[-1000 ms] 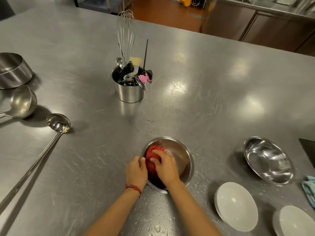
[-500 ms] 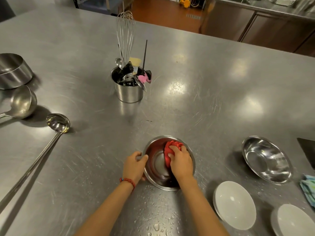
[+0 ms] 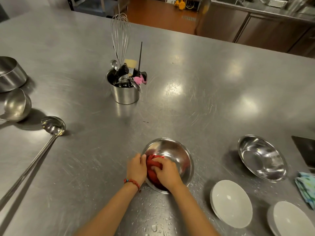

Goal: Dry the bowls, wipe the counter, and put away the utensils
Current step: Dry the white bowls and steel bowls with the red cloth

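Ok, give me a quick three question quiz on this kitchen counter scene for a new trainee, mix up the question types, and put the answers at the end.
1. True or false: the right hand grips a red cloth inside the steel bowl.
2. Where does the left hand hold that bowl? A) its rim B) underneath C) nowhere
3. How many white bowls are in view on the counter?

Key
1. True.
2. A: the hand grips the rim on its own side.
3. Two: one beside the person's right forearm, one at the lower right corner.
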The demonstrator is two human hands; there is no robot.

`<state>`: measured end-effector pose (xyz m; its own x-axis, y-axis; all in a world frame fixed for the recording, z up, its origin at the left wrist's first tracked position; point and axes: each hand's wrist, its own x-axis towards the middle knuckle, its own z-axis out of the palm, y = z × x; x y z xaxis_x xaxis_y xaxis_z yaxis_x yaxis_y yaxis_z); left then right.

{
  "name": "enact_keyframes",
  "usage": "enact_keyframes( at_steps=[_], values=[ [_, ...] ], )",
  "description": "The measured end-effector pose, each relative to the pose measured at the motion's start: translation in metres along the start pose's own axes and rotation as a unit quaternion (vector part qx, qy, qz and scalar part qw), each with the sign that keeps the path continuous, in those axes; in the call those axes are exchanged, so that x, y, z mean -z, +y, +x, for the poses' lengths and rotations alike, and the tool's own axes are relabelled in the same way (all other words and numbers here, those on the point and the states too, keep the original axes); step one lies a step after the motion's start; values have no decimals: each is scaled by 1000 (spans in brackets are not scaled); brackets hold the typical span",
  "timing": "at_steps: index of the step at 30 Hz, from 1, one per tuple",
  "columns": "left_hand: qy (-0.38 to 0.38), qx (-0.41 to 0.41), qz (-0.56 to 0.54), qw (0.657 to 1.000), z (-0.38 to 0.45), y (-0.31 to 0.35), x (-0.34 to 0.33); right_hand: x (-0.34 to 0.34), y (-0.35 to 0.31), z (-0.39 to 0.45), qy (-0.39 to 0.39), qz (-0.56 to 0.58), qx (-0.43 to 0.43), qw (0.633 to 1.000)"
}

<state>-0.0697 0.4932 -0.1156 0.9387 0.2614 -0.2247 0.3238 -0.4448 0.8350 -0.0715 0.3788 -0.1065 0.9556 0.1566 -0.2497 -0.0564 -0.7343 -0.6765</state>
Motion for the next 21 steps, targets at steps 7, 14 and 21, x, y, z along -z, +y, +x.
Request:
enact_keyframes(
  at_steps=[7,14,21],
  values=[
    [56,46,-9,997,-23,3,-5,3,1,15,85,-182,-55,978],
    [82,72,-31,994,-29,6,-11,15,11,9,84,-221,-91,967],
    [91,84,-42,991,-29,6,-12,-1,-3,0,-12,-8,6,1000]
  ],
)
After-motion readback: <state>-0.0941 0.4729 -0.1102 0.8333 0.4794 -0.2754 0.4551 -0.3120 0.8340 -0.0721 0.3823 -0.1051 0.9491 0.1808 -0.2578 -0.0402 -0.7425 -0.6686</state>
